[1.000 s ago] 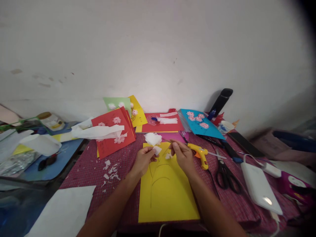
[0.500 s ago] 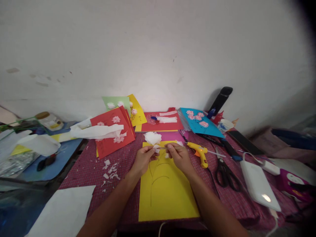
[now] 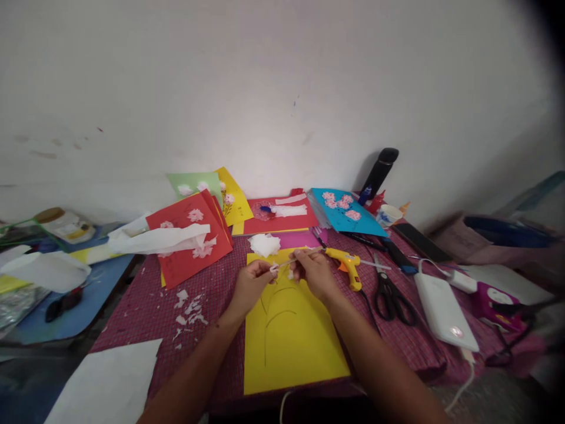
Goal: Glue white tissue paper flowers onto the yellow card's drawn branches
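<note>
Over the top of a yellow sheet (image 3: 295, 341) with curved pencil lines, both hands work close together. My left hand (image 3: 251, 287) pinches a small crumpled piece of white tissue paper (image 3: 274, 268). A thin stick (image 3: 288, 262) runs from that paper into the closed fingers of my right hand (image 3: 315, 275). Its tip seems to touch the paper. Just beyond my left fingers lies a pile of white tissue pieces (image 3: 263, 244). The yellow glue gun (image 3: 348, 265) rests to the right of my right hand.
Black-handled scissors (image 3: 392, 300) and a white power bank (image 3: 446, 312) lie on the right. Red cards (image 3: 194, 241) and a blue card (image 3: 348, 212) with paper flowers stand at the back. Paper scraps (image 3: 189, 315) and a white sheet (image 3: 108, 380) lie left.
The view has shifted slightly to the right. The white paper in my left fingers now looks smaller and more bunched around the stick's tip. Both hands remain over the yellow sheet.
</note>
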### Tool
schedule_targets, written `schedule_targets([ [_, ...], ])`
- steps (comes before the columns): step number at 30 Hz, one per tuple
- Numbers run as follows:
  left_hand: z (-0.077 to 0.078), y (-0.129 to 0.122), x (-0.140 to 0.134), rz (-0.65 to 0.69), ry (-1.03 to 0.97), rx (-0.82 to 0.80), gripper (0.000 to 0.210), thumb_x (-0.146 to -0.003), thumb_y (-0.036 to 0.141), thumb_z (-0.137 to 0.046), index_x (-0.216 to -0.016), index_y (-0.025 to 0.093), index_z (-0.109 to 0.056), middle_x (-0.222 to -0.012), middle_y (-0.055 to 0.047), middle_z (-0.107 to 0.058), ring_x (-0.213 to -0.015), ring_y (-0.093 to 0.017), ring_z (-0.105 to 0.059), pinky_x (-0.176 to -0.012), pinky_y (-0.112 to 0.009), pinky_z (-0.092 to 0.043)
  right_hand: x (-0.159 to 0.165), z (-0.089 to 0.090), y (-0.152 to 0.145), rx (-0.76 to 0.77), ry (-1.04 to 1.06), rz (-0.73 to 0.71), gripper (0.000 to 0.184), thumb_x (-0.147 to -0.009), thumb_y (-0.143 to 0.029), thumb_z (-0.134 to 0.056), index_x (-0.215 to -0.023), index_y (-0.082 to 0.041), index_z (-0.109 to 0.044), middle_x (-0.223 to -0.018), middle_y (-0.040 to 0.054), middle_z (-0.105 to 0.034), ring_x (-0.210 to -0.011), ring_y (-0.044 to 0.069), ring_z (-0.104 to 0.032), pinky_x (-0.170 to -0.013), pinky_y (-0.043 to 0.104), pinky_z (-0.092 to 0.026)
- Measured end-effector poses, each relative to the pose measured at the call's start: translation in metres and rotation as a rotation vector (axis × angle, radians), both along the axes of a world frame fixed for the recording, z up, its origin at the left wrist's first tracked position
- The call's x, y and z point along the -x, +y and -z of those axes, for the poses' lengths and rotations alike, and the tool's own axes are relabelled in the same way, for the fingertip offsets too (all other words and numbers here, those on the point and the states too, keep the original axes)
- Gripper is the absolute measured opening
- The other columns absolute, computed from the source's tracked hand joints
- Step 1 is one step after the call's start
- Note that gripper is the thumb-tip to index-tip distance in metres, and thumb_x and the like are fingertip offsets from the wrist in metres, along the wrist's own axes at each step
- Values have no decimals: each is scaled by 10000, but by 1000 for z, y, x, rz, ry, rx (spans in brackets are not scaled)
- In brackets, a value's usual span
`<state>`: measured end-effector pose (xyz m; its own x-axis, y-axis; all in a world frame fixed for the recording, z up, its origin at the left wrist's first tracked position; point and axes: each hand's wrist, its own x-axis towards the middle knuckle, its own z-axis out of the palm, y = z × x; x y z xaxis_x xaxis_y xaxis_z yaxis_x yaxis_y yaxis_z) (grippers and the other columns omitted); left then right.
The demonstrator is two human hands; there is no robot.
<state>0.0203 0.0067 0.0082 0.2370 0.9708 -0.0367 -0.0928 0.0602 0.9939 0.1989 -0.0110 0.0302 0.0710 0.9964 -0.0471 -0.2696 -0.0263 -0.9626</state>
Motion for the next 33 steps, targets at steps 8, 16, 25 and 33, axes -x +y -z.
schedule_targets([
  [8,-5,-6,2,42,379,-314,208,-897,369,-545,-833,178,-596,-744,11,-607,-704,-128,-564,-658,-239,-424,-14,-8,-3,-151,-45,-46,257,-832,-431,-670,-811,-175,-663,-590,-36,-552,-426,74,-440,-417,211,-326],
  [16,-14,-15,-6,145,531,-522,195,-959,325,-459,-921,192,-597,-855,-18,-625,-802,-149,-570,-735,-263,-427,-31,-17,-8,-267,-282,-118,226,-837,-403,-667,-859,-178,-687,-703,-6,-593,-513,85,-443,-477,224,-341],
  [25,0,-16,-26,222,696,-729,171,-932,252,-503,-893,192,-659,-866,-48,-586,-855,-177,-555,-787,-302,-442,-38,-18,-6,-286,-706,-149,278,-879,-399,-594,-761,-161,-673,-660,0,-606,-608,122,-509,-548,229,-375],
  [33,9,-11,-21,210,794,-703,220,-858,197,-577,-1065,200,-650,-914,-50,-570,-894,-195,-552,-784,-309,-445,-37,-4,0,-310,-907,-111,206,-878,-330,-585,-790,-180,-696,-657,5,-653,-571,131,-531,-529,238,-350],
])
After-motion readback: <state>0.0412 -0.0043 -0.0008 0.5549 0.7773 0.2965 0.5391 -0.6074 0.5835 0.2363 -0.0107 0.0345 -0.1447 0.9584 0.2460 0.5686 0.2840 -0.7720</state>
